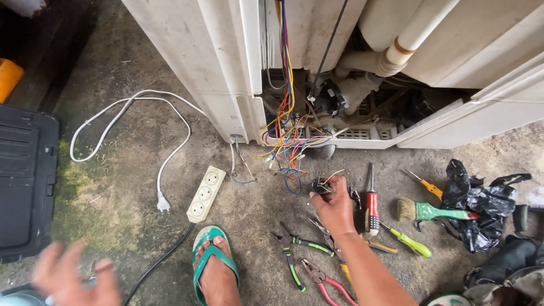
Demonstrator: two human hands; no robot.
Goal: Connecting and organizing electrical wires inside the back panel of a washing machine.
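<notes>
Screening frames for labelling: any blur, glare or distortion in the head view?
Head view: left hand is motion-blurred, fingers smeared; right hand on a small dark part with wires is sharp, as are the pliers and screwdriver. Soft even daylight, no glare; appliance cavity is shadowed. Wide-angle bending shows at the edges.

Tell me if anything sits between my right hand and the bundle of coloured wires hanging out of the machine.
Nothing visible blocks it. The right hand grips a small dark part just below the coloured wires, with only bare floor between. The red-handled screwdriver lies off to its side.
</notes>
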